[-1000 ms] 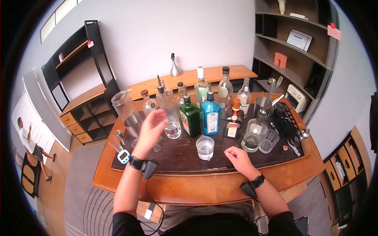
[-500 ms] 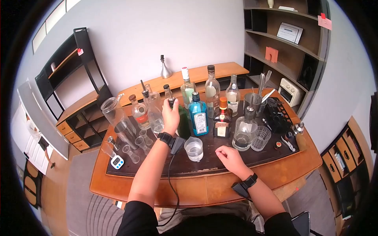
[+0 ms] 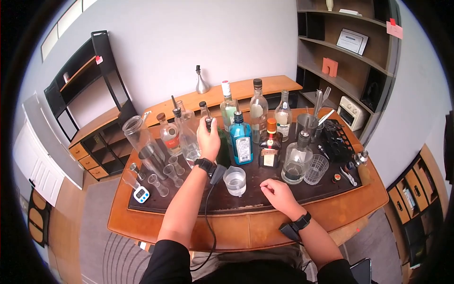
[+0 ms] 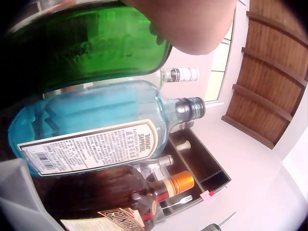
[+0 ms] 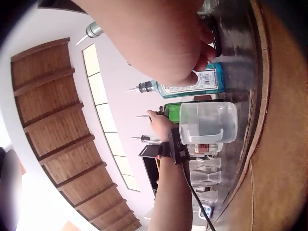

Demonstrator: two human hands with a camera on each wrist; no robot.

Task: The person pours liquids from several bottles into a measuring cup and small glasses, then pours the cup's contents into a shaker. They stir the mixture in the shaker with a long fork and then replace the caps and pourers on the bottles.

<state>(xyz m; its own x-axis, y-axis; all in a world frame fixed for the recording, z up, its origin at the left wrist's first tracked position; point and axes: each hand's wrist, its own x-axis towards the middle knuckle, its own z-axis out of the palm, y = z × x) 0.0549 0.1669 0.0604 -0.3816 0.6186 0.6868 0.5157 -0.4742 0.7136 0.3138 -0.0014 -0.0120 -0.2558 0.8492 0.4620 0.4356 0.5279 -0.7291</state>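
My left hand (image 3: 208, 143) grips the neck of a green glass bottle (image 4: 106, 43) with a metal pour spout. The bottle stands upright, largely hidden behind the hand in the head view. To its right is a blue gin bottle (image 3: 242, 146), then a dark brown bottle (image 3: 269, 151) with an orange cap. A clear plastic measuring jug (image 3: 235, 182) holding clear liquid stands in front of the green bottle. Just right of the jug, my right hand (image 3: 280, 195) hovers near the table's front side, fingers loosely curled and holding nothing.
Left of the green bottle stand a clear spouted bottle (image 3: 188, 142), a tall glass mixing vessel (image 3: 135, 130), several small glasses and a timer (image 3: 141, 194). A spouted clear bottle (image 3: 294, 165) and a ribbed glass (image 3: 316, 169) are at right. More bottles line the back.
My left hand has moved right, from in front of the clear spouted bottle to the green bottle's neck, and grips it. The right hand stays put. A person at far left has left view.
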